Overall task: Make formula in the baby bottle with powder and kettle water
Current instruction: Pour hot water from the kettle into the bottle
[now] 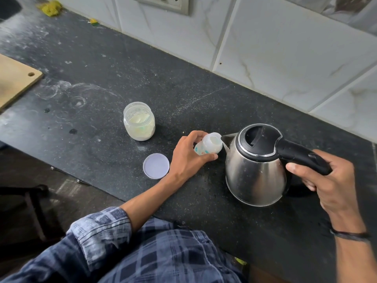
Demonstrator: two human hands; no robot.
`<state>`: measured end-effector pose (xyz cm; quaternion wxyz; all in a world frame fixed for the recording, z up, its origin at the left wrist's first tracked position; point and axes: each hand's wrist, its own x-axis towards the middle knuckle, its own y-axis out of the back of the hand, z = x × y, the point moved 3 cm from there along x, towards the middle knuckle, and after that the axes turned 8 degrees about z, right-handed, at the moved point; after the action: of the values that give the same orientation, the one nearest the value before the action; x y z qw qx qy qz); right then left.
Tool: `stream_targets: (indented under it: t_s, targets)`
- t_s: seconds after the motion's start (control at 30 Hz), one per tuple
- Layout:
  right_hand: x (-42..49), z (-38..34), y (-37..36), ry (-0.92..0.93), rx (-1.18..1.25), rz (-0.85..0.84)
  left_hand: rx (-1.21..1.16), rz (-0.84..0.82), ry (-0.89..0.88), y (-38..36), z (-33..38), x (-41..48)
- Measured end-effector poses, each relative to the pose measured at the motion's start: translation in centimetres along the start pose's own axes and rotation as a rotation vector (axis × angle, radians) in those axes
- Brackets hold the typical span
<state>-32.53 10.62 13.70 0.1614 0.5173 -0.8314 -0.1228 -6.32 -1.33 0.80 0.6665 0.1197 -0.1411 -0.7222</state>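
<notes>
Baby bottle (209, 146): small, clear plastic, printed, cap off. Tipped with its open mouth toward the kettle (255, 172), right at the spout (226, 139). Base down by the counter (142, 68); touching it or just clear, cannot tell.

Whitish inside, probably powder already in, though too small to be sure. Faint pale line under the spout, possibly water running.

Handling, as a judgement: light, thin-walled and easy to knock over. Likely to grow heavier and warm as hot water goes in. Slippery if splashed. Best held round the lower body, fingers well back from the rim and the stream.

Left hand (187, 158): fingers and thumb curled round the bottle's body, wrist low beside the kettle's spout side.

Right hand (326, 180): wrapped round the black handle (299, 156) on the kettle's far side from the bottle. Kettle steel, lid shut, leaning slightly spout-first.

Powder jar (139, 121): open, upright, well beyond the bottle from the kettle. Its round lid (156, 166) flat on the counter, nearer the kettle than the jar, just beside the left wrist.

Wooden board (14, 82): farthest from the kettle, at the counter's end.
</notes>
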Motion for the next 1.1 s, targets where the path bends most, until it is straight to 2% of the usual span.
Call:
stream_targets:
  t_s: [1.1]
  targets:
    - [1.3, -1.0, -1.0, 0.051, -0.097, -0.061, 0.017, 0.026, 0.021, 0.5, -0.7, 0.2]
